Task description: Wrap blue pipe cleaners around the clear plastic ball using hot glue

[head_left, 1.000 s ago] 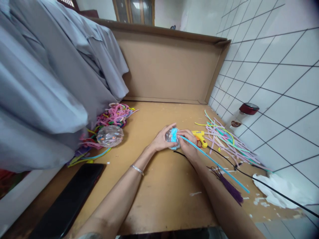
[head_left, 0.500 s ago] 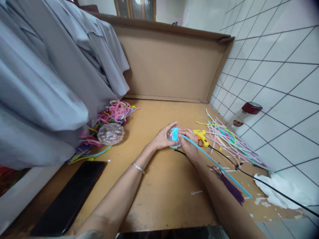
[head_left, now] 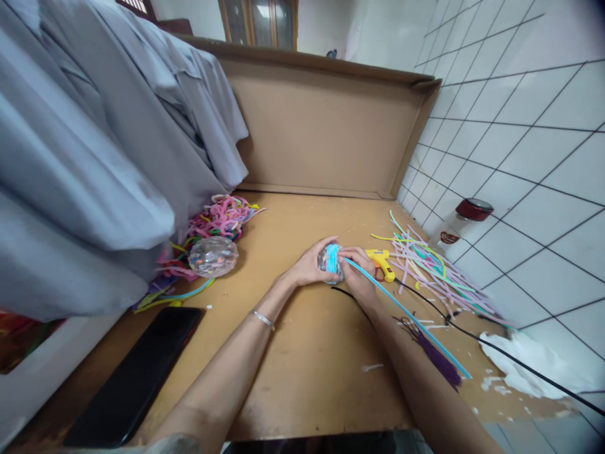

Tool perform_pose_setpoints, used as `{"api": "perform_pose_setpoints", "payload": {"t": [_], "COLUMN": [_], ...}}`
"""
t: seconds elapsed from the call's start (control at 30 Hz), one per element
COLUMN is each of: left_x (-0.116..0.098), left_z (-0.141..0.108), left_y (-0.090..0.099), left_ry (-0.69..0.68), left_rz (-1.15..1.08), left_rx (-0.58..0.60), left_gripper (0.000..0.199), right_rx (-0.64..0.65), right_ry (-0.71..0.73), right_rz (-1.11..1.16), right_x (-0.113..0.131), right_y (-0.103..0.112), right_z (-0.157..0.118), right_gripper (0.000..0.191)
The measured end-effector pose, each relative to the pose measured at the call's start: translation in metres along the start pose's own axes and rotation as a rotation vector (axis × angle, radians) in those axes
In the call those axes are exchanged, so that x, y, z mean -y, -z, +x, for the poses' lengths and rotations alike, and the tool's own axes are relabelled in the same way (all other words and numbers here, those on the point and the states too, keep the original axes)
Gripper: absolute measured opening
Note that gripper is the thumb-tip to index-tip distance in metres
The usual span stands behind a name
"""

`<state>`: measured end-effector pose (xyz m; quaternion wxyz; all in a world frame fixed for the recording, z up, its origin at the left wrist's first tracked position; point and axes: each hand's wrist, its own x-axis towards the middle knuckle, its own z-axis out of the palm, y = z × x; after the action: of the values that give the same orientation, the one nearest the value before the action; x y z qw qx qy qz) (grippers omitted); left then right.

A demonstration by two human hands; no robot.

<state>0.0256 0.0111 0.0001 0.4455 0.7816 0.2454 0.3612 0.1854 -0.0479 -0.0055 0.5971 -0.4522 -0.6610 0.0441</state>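
My left hand (head_left: 309, 263) wraps round the left side of a small clear plastic container (head_left: 323, 260), partly hidden by my fingers. Bands of light-blue pipe cleaner (head_left: 333, 258) cover its middle. My right hand (head_left: 358, 270) pinches a long light-blue pipe cleaner (head_left: 401, 307) against the container's right side, and the free length trails over my right forearm toward the lower right. Just right of that hand lies a yellow glue gun (head_left: 380, 265). A purple tassel (head_left: 437, 356) rests beside my right forearm.
A clear ribbed container (head_left: 213, 256) sits by a heap of mostly pink pipe cleaners (head_left: 222, 215) at left. A black phone (head_left: 137, 378) lies near front left. Loose pipe cleaners (head_left: 439, 271), a red-lidded jar (head_left: 456, 227), a black cord (head_left: 515, 362) and white tissue (head_left: 534, 362) are at right.
The view has tilted slightly, so things sit a little lower in it. Both hands keep the same hold on the container and pipe cleaner.
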Motion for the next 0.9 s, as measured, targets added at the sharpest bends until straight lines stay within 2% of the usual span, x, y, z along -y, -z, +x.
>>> {"api": "perform_pose_setpoints", "payload": {"t": [0.2, 0.53, 0.9], "left_x": [0.0019, 0.0002, -0.0004], "left_z": [0.0, 0.0008, 0.0019], "left_y": [0.0001, -0.0012, -0.0003], "left_ry": [-0.012, 0.006, -0.044], "left_rz": [-0.009, 0.047, 0.128], "left_rx": [0.007, -0.017, -0.014], "left_gripper": [0.107, 0.094, 0.087], "right_rx": [-0.008, -0.017, -0.017], "right_ry": [-0.025, -0.027, 0.0], "right_rz": [-0.004, -0.022, -0.03], "right_x": [-0.0014, -0.0016, 0.0006], "right_y": [-0.001, -0.0012, -0.0011], "right_z": [-0.0004, -0.0001, 0.0003], "right_gripper": [0.013, 0.011, 0.012]}}
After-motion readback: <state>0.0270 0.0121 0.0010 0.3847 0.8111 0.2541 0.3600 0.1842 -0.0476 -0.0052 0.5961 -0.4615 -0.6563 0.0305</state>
